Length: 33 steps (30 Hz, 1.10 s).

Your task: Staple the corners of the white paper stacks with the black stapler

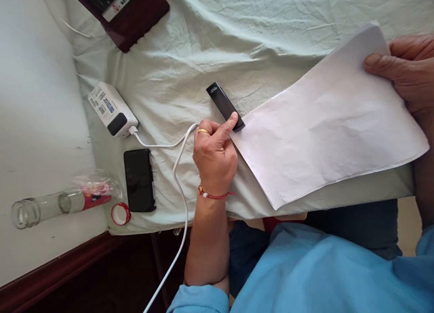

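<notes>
A white sheet of paper [325,123] lies slanted on a pale green cloth [203,46]. My right hand [403,68] grips the sheet's far right corner, thumb on top. My left hand [215,152] is closed, wearing a gold ring and a red bracelet. Its thumb presses the near end of a slim black stick-shaped device [224,104] at the paper's left corner.
A white charger block [110,108] with a white cable [179,177] lies to the left, beside a black phone [139,179]. A clear bottle [57,205] lies on its side near a red-rimmed cap [120,213]. A dark red box [129,10] sits at the top.
</notes>
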Tool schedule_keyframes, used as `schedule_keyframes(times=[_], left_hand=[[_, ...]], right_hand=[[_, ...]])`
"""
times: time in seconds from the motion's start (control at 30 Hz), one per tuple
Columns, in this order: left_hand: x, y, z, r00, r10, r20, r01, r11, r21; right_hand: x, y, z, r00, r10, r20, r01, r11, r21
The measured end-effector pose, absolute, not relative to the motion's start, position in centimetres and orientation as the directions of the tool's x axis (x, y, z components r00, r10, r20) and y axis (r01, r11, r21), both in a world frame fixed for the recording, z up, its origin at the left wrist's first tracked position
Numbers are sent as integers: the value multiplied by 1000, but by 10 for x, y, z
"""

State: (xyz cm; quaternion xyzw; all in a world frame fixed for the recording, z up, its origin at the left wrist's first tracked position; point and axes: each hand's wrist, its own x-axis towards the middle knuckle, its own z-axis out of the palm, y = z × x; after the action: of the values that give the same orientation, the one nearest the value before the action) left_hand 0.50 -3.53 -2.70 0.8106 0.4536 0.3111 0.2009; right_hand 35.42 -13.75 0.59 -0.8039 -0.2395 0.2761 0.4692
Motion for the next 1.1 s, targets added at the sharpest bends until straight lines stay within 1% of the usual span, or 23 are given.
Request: schedule_keyframes(times=[0.1, 0.17, 0.23, 0.3, 0.37, 0.43, 0.53, 0.63, 0.7, 0.73, 0.8, 0.9, 1.1], left_hand=[[5, -33, -30, 356, 874, 330, 526, -480, 702], [2, -32, -30, 317, 903, 291, 509, -421, 751], [-2, -31, -28, 287, 936, 203, 534, -332, 778], [-8, -29, -24, 286, 955, 76, 553, -230, 801], [-12, -26, -16, 324, 944, -63, 531, -126, 838], [-14, -23, -7, 387, 907, -165, 492, -52, 869], [-17, -21, 7, 497, 833, -242, 458, -16, 889], [-22, -21, 16, 572, 755, -321, 430, 58, 901], [-26, -21, 17, 569, 751, -335, 381, 120, 917], [-29, -21, 17, 555, 768, -319, 344, 137, 929], [-31, -20, 16, 534, 803, -264, 262, 140, 955], [-31, -20, 14, 563, 794, -229, 192, 145, 971], [-28, -20, 14, 571, 788, -230, 133, 188, 973]], right_hand=[[353, -135, 14, 728, 617, -300, 162, -580, -798], [351, -135, 17, 651, 659, -376, 158, -603, -782], [348, -134, 17, 569, 712, -411, 157, -585, -796], [346, -135, 15, 504, 756, -418, 136, -547, -826], [345, -136, 11, 495, 784, -376, 98, -480, -872], [347, -138, 6, 523, 798, -299, 63, -387, -920], [352, -141, 0, 582, 799, -150, 75, -237, -969], [354, -141, -5, 649, 759, -54, 134, -183, -974], [354, -139, -9, 691, 723, -27, 127, -159, -979], [354, -137, -10, 702, 712, -21, 108, -136, -985], [353, -135, -13, 710, 704, 1, 71, -71, -995], [354, -131, -15, 712, 702, 12, 29, -12, -1000], [353, -123, -16, 731, 682, -19, -18, -8, -1000]])
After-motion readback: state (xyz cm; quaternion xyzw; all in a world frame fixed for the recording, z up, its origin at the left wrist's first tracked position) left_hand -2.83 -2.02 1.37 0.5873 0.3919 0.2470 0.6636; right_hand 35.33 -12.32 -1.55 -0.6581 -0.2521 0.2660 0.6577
